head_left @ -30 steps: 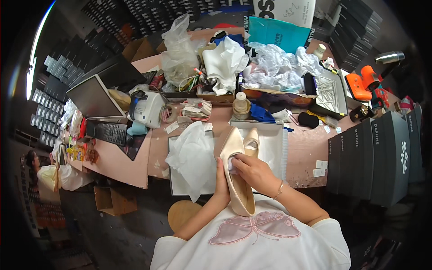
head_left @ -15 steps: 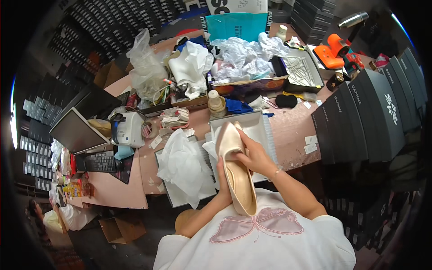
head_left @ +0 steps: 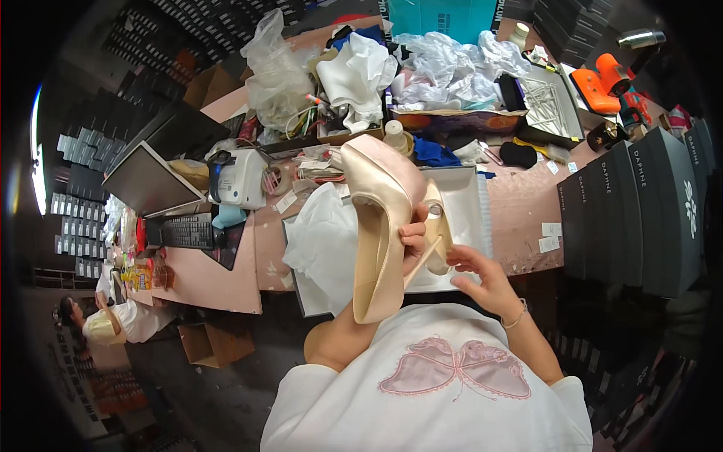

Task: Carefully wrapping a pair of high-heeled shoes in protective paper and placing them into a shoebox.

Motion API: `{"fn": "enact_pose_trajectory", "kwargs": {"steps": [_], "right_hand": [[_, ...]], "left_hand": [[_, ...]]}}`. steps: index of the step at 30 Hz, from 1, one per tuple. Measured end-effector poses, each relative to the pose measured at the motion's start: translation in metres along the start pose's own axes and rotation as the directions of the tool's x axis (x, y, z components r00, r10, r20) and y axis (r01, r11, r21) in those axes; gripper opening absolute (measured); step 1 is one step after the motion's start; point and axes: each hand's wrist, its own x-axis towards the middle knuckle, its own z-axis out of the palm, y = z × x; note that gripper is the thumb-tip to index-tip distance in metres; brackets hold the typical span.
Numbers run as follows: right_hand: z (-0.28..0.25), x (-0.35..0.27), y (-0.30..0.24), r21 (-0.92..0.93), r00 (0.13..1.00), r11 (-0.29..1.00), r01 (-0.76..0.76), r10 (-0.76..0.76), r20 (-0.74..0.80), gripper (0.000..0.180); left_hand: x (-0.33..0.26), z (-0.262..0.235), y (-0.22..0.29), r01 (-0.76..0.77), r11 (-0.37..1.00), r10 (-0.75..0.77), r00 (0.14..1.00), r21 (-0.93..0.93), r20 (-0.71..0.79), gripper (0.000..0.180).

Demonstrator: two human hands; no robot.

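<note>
1. Beige satin pump (head_left: 385,233): soft sheen over the toe, pinker tone down its right flank, smooth interior a bit yellower. Slim heel in matching beige.

2. Direction: toe aims at the table's (head_left: 520,226) far edge, veering slightly left. Back end faces the person's shirt (head_left: 444,399). Long axis runs roughly square to the table's near edge. Shoe is rolled: opening turned left and up toward the camera, heel sticking out right and angled away from the person.

3. Location: held up in the air at the table's near edge, left of the second pump in view, overlapping the box's left side.

4. Left hand (head_left: 413,237): holding the pump, fingers curled round its right side. Palm hidden behind the shoe.

5. Right hand (head_left: 486,282): fingers loosely spread, partly bent, just beside the heel and the second pump. Can't tell if fingertips touch either.

6. Second pump (head_left: 438,226): same beige, sits in the open white-lined box (head_left: 463,196), something pale and shiny in its opening. Box is by the table's near edge.

7. White tissue (head_left: 324,233): crumpled heap left of the held pump, lying over a shallow pale tray (head_left: 305,290) at the same near edge.
</note>
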Motion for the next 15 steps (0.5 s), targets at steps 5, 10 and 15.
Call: {"fn": "enact_pose_trajectory", "kwargs": {"steps": [5,10,15], "right_hand": [[0.012,-0.005,-0.025,-0.509,0.938,0.817,0.272,-0.343,-0.050,0.070],[0.001,-0.013,-0.028,-0.518,0.909,0.804,0.291,-0.401,-0.111,0.073],[-0.039,-0.047,-0.020,-0.471,0.767,0.856,0.213,-0.446,-0.463,0.062]], "left_hand": [[0.013,-0.013,-0.023,-0.185,0.982,0.191,0.966,0.046,-0.176,0.066],[0.038,-0.023,-0.056,-0.035,0.819,0.210,0.947,0.573,-0.241,0.087],[0.037,-0.029,-0.010,0.209,-0.378,0.292,0.951,0.902,-0.098,0.052]]}}
